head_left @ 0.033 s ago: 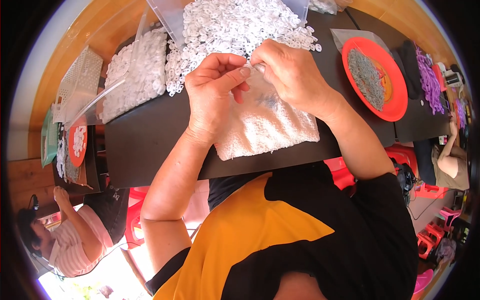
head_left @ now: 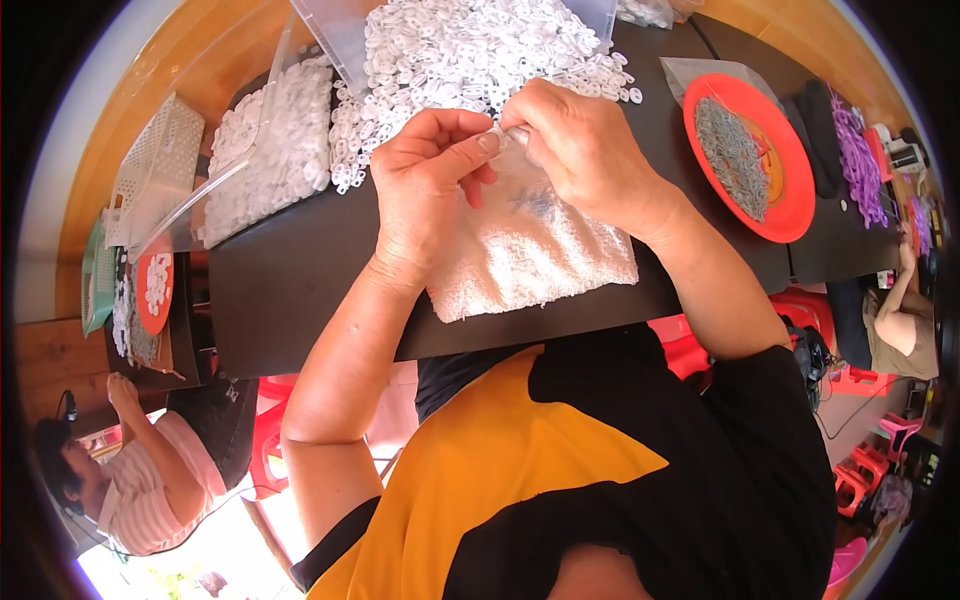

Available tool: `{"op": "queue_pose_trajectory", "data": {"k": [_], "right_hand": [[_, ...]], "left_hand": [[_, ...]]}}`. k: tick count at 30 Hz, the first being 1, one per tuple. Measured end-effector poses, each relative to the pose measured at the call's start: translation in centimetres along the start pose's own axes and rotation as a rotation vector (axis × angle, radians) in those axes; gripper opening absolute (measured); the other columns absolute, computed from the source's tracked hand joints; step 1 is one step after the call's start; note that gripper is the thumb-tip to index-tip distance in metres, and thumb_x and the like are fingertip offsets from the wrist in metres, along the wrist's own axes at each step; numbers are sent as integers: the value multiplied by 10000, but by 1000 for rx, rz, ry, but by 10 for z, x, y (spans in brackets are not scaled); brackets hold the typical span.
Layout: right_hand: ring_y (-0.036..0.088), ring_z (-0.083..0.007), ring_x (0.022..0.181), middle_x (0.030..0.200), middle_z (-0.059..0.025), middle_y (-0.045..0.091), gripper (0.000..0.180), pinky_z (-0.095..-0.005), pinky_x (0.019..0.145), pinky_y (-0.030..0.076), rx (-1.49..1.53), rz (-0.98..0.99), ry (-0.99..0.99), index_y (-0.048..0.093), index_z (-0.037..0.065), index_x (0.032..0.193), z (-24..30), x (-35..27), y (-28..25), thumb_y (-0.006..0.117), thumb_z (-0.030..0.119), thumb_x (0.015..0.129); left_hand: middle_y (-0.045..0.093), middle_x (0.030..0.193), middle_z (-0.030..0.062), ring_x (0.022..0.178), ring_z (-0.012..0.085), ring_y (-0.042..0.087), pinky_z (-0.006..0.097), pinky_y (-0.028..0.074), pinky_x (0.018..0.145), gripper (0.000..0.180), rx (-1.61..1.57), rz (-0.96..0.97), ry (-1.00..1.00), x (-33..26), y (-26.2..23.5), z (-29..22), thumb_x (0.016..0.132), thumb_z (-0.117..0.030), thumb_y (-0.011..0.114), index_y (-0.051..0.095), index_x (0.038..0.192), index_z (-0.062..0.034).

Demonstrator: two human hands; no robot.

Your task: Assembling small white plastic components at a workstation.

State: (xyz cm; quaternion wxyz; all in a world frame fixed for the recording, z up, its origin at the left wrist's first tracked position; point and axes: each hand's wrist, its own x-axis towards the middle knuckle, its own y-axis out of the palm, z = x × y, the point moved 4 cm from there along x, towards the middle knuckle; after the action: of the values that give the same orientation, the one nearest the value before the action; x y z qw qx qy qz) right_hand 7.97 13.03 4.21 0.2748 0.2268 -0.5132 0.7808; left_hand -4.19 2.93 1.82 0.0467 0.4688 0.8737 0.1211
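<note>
Both my hands meet above a pale towel [head_left: 530, 265] laid on the dark table. With thumb and forefinger, my left hand [head_left: 425, 185] pinches a small white piece, mostly hidden by the fingertips. My right hand [head_left: 585, 150] is closed right beside it, its fingertips almost touching the left ones; what they grip is too small and covered to make out. Just beyond my hands spreads a large heap of small white oval plastic pieces with holes [head_left: 460, 60], spilling from a tipped clear bin [head_left: 335, 45].
A red plate [head_left: 797, 190] at the right holds grey thin pieces. Purple strands [head_left: 858, 165] lie farther right. At the left are a clear box [head_left: 185, 225] of white pieces and a white perforated basket [head_left: 155, 165]. Other people sit at left [head_left: 165, 470] and far right [head_left: 900, 320].
</note>
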Motion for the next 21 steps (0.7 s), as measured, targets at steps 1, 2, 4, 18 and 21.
{"op": "queue_pose_trajectory", "data": {"k": [1, 2, 4, 18, 21], "right_hand": [[647, -307, 734, 871, -105, 641, 131, -405, 607, 491, 5, -28, 1, 560, 53, 905, -1, -1, 2, 597, 11, 786], [647, -307, 734, 871, -105, 641, 131, -405, 607, 491, 5, -27, 4, 560, 53, 905, -2, -2, 4, 597, 11, 786], [648, -311, 734, 860, -104, 638, 142, -408, 602, 492, 18, -47, 32, 566, 58, 916, -4, -3, 7, 605, 22, 784], [632, -306, 783, 830, -85, 626, 137, -400, 629, 497, 104, -86, 100, 574, 54, 879, -5, -8, 23, 587, -17, 763], [627, -308, 789, 829, -89, 623, 137, -401, 630, 494, 108, -76, 90, 573, 50, 874, -3, -7, 26, 580, -26, 761]], "left_hand": [[650, 782, 63, 632, 106, 594, 225, 448, 509, 111, 31, 9, -42, 1, -2, 2, 856, -5, 665, 644, 957, 37], [651, 779, 62, 626, 104, 589, 224, 444, 507, 112, 62, 17, -84, 2, -3, 5, 871, -23, 658, 646, 964, 38], [650, 778, 60, 619, 103, 583, 224, 442, 506, 113, 74, 35, -104, 3, -4, 7, 884, -40, 650, 646, 969, 36], [603, 705, 53, 560, 110, 527, 230, 391, 476, 78, 75, 14, -189, 1, -2, 22, 921, -59, 606, 609, 912, 18], [577, 658, 29, 508, 78, 487, 219, 356, 411, 63, 20, -36, -174, 0, -4, 23, 918, -42, 603, 608, 867, -6]]}}
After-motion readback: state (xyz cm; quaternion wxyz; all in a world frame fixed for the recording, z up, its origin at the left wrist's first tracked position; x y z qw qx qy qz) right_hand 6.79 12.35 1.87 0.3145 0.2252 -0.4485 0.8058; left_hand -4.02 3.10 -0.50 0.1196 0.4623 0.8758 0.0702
